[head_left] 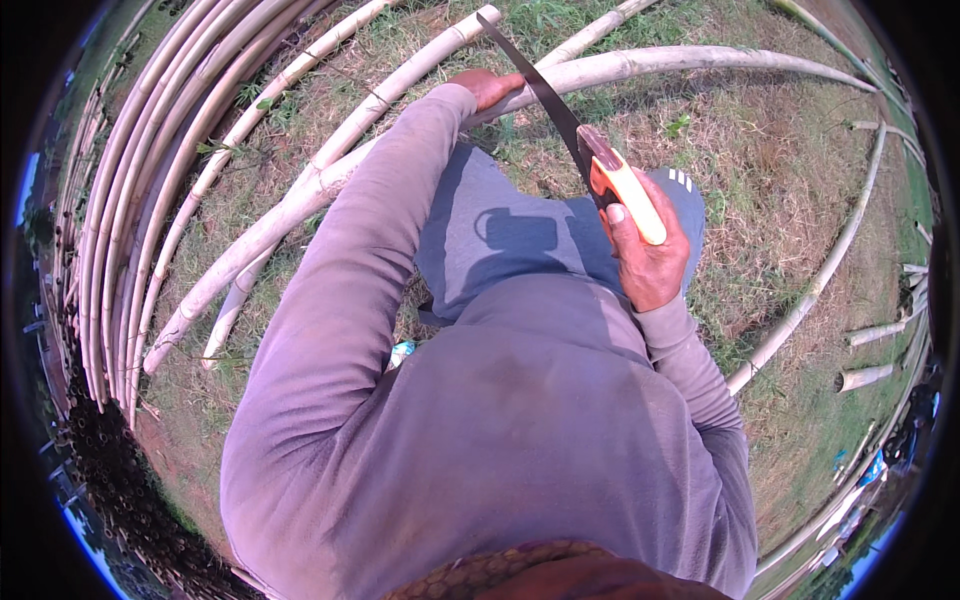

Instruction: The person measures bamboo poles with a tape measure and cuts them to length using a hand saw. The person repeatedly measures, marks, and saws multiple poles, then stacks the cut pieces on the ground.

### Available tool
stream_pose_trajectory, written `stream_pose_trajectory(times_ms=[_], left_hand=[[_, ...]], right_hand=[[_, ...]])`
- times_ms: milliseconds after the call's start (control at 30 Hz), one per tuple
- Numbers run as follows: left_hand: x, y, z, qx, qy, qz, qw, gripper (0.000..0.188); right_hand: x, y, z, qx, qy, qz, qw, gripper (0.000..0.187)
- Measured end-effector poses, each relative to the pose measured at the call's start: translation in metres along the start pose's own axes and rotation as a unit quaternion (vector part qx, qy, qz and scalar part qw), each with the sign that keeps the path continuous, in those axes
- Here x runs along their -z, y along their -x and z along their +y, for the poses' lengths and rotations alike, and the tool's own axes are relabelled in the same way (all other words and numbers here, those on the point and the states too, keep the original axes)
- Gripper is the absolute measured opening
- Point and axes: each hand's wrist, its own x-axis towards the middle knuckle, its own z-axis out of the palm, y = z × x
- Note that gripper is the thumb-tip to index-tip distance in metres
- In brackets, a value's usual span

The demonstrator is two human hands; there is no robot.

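Observation:
My right hand (650, 250) grips the orange and dark red handle of a pruning saw (545, 95), thumb along the handle. Its dark, curved blade points away from me and passes over a long pale bamboo pole (650, 62). Whether the teeth touch the pole I cannot make out. My left hand (487, 88) is closed on that same pole, just left of the blade, with its fingertips partly hidden. The pole lies across in front of my legs, from the lower left to the far right.
Another bamboo pole (405, 80) lies beyond the left arm, its cut end near the saw tip. Many long poles (150, 150) are stacked at the left. A thin curved pole (825, 270) and short cut pieces (865, 377) lie on the grass (760, 220) at right.

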Motion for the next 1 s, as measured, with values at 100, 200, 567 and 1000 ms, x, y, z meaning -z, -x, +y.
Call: stream_pose_trajectory(times_ms=[100, 200, 567, 1000], left_hand=[[-0.002, -0.009, -0.007, -0.017, 0.002, 0.025, 1.0, 0.08], [-0.001, -0.004, -0.008, -0.01, 0.009, 0.037, 0.999, 0.079], [-0.008, 0.015, -0.002, -0.094, -0.127, 0.074, 0.985, 0.057], [-0.007, 0.009, 0.012, -0.059, -0.089, 0.039, 0.994, 0.063]], right_hand=[[0.015, 0.017, -0.013, -0.023, 0.01, 0.003, 1.0, 0.045], [0.036, 0.047, -0.026, -0.009, -0.026, 0.003, 1.0, 0.044], [-0.035, -0.042, 0.008, 0.057, 0.025, -0.001, 0.998, 0.04], [-0.035, -0.085, 0.023, 0.069, 0.041, 0.032, 0.996, 0.044]])
